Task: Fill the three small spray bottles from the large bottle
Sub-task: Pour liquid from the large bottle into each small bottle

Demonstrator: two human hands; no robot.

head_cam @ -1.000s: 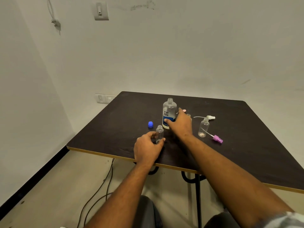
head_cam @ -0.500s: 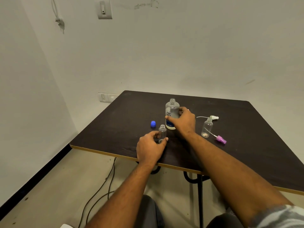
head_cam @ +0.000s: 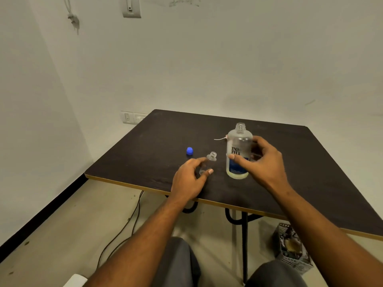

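My right hand (head_cam: 262, 162) grips the large clear bottle (head_cam: 238, 146), uncapped, with a blue label and a little liquid at its base; it is lifted slightly and held upright. My left hand (head_cam: 189, 179) pinches a small clear spray bottle (head_cam: 208, 164), open-necked and tilted, just left of the large one. The large bottle's blue cap (head_cam: 189, 151) lies on the table further left. A thin white spray tube (head_cam: 220, 139) pokes out behind the large bottle. The other small bottles are hidden behind my right hand.
The dark table (head_cam: 145, 154) has a pale front edge near my knees. A cable runs over the floor at left. A small mesh basket (head_cam: 291, 248) stands on the floor under the table's right side. Walls close in at the back and left.
My right hand closed round the large bottle and brought it up and toward me. The left hand kept its hold on the small bottle, now tilted.
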